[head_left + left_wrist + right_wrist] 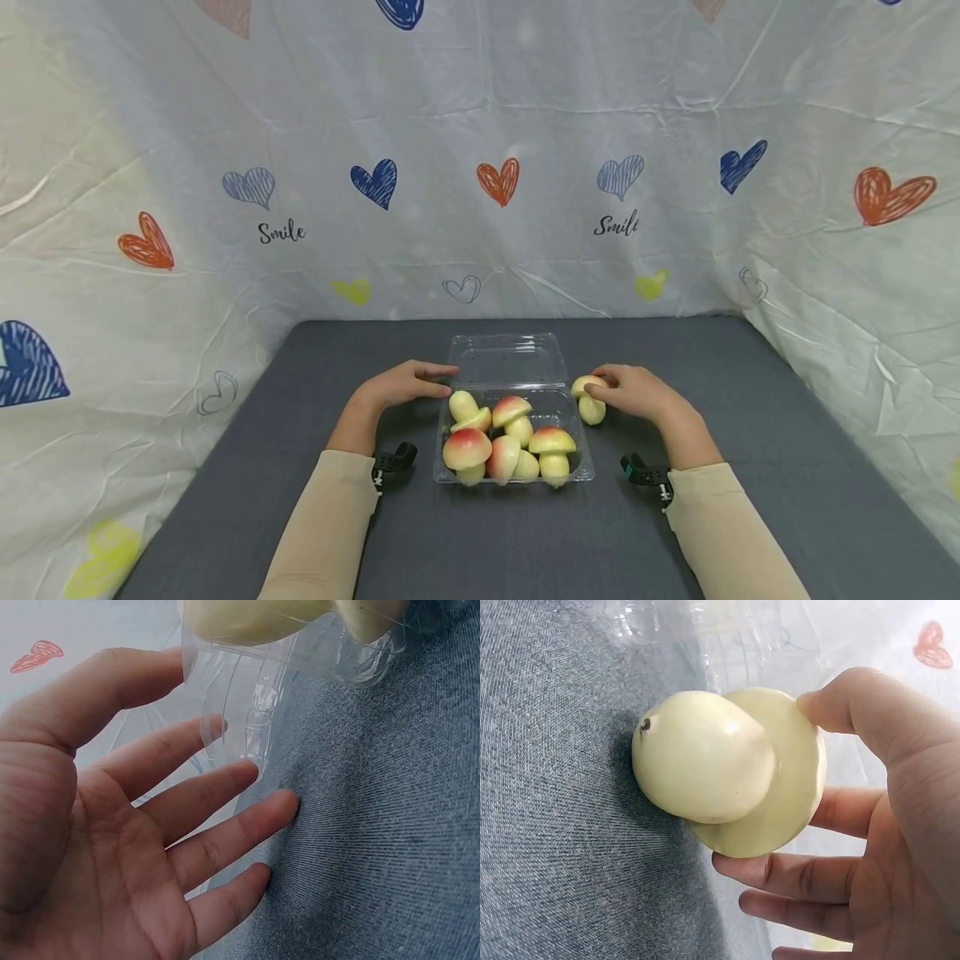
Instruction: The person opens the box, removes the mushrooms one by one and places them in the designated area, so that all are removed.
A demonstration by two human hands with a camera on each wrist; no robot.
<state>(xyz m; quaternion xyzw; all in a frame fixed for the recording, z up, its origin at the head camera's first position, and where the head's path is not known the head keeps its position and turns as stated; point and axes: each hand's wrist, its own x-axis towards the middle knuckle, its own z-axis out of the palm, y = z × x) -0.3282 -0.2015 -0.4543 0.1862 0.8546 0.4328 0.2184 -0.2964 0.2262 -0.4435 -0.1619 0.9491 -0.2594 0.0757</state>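
Note:
A clear plastic clamshell box [561, 407] lies with its lid [510, 360] folded back, several yellow mushrooms with red-blushed caps [467, 448] in its base. At the box's left edge is my left hand [401, 385], its fingers extended. In the left wrist view, the thumb of that hand [127, 817] touches the rim and the other fingers spread below it. Just right of the box, my right hand [637, 392] pinches a pale yellow mushroom [591, 408] by its cap. The right wrist view shows this mushroom [705, 757] stem-side toward the camera, thumb and fingers at the cap's edge.
Dark grey cloth [480, 542] covers the table. A white sheet [427, 242] printed with hearts and "Smile" hangs behind it and along both sides. Each wrist wears a black strap [647, 472].

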